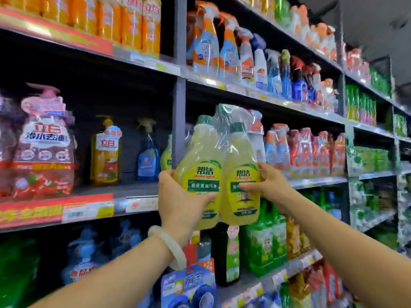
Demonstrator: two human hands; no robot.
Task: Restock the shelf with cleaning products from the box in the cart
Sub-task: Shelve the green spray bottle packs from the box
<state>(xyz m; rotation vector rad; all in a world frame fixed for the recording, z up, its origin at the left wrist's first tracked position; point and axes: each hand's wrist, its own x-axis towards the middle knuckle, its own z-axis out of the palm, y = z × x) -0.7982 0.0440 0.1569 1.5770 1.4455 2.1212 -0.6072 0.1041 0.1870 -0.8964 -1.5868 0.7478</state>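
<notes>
A shrink-wrapped twin pack of yellow cleaner bottles (pixel 219 165) with green labels is held up in front of the shelf upright (pixel 179 121). My left hand (pixel 178 201) grips its left bottle from below and the side. My right hand (pixel 269 185) holds the right bottle, thumb across the label. The pack is raised at the height of the middle shelf (pixel 133 192), which has a gap between a blue spray bottle (pixel 148 152) and the upright. A similar yellow bottle (pixel 166 152) stands half hidden behind the pack. The cart and box are out of view.
Shelves run left to right, packed with spray bottles (pixel 255 61) above, orange refill bags (pixel 124 21) top left, a large pink pump bottle (pixel 44 141) at left, and green bottles (pixel 266 241) below. A white bangle (pixel 169 247) sits on my left wrist.
</notes>
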